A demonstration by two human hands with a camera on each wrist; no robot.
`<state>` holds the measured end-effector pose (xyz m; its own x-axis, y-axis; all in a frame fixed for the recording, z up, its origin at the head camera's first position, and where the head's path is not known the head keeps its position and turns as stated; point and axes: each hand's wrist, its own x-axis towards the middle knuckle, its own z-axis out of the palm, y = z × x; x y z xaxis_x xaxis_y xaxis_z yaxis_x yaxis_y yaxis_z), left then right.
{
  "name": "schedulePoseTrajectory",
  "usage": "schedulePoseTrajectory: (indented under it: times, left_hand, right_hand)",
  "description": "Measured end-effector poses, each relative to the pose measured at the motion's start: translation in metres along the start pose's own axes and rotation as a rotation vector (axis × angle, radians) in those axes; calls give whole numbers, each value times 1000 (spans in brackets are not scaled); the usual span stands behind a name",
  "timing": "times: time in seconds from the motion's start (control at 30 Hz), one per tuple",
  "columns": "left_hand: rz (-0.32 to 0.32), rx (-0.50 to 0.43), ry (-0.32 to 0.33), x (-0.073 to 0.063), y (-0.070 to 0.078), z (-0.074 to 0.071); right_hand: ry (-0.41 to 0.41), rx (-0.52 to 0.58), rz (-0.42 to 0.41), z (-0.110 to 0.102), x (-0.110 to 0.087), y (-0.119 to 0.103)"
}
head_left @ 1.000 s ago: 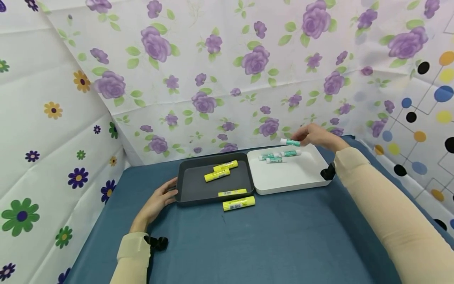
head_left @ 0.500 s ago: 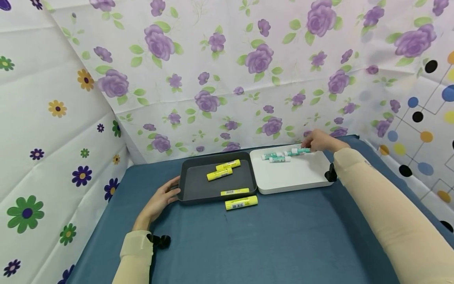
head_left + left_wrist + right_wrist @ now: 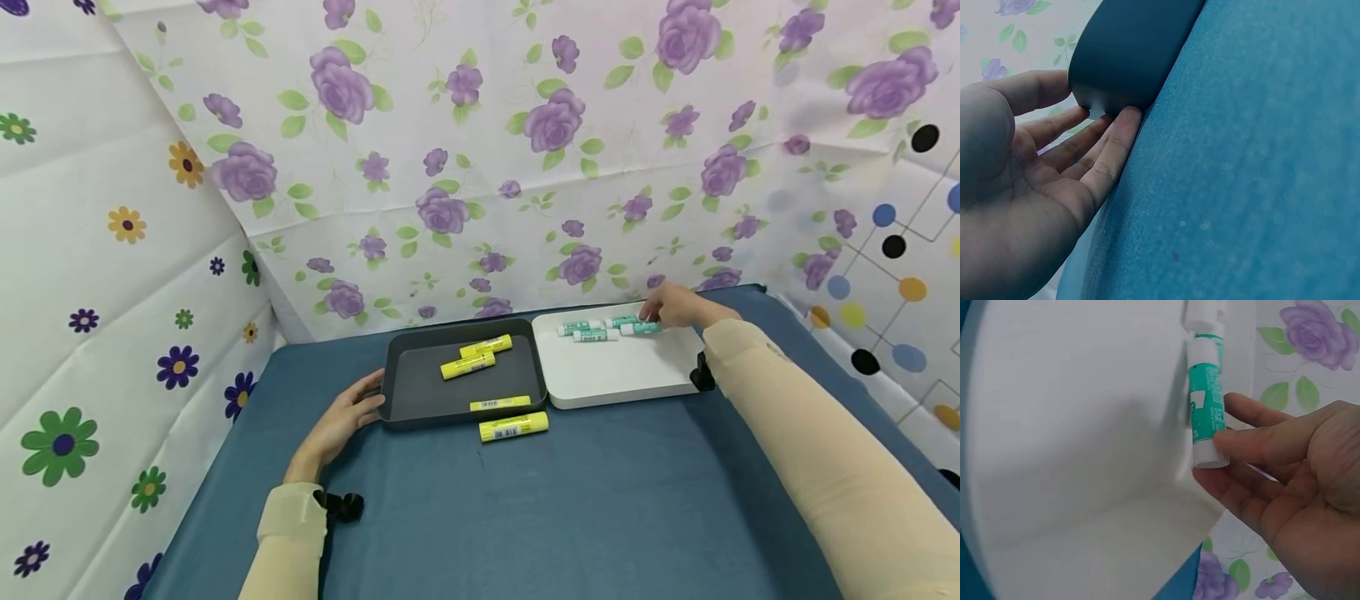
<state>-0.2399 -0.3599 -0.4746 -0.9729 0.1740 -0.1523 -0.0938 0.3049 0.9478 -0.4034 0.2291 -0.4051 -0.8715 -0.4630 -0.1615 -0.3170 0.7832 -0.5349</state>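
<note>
My right hand (image 3: 677,306) pinches the near end of a green-and-white glue stick (image 3: 1205,400) between thumb and fingers, low over the back of the white tray (image 3: 622,375). Several more green glue sticks (image 3: 596,335) lie close by on that tray's floor. At the left, my left hand (image 3: 337,427) touches the end wall of the dark grey tray (image 3: 416,396); in the left wrist view its extended fingertips (image 3: 1127,119) meet the tray's outer corner. Inside that tray lie yellow glue sticks (image 3: 467,366), two overlapping toward the back and one along the front wall.
Another yellow glue stick (image 3: 513,427) lies on the blue tablecloth (image 3: 555,508), just in front of the dark tray. Both trays stand side by side near the floral curtain (image 3: 450,275) behind. Patterned sheets hang left and right.
My right hand has lowered the green glue stick into the white tray, beside the others there. The left hand stays at the dark tray. The head view has shifted slightly.
</note>
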Motion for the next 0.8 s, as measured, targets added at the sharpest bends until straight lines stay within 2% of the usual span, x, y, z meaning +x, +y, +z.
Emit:
schedulePoseTrajectory:
  times: [0.13, 0.27, 0.5, 0.7, 0.8]
  left_hand:
    - [-1, -16, -5, 0, 1, 0]
    - [4, -12, -6, 0, 0, 1]
    - [15, 5, -2, -2, 0, 0]
    - [17, -5, -6, -2, 2, 0]
    - [18, -10, -6, -3, 2, 0]
  right_hand:
    - [31, 31, 7, 8, 0, 9]
    - [76, 7, 6, 13, 1, 15]
    - [105, -6, 44, 11, 3, 12]
    - [120, 19, -22, 2, 0, 2]
    - [142, 69, -64, -2, -2, -3]
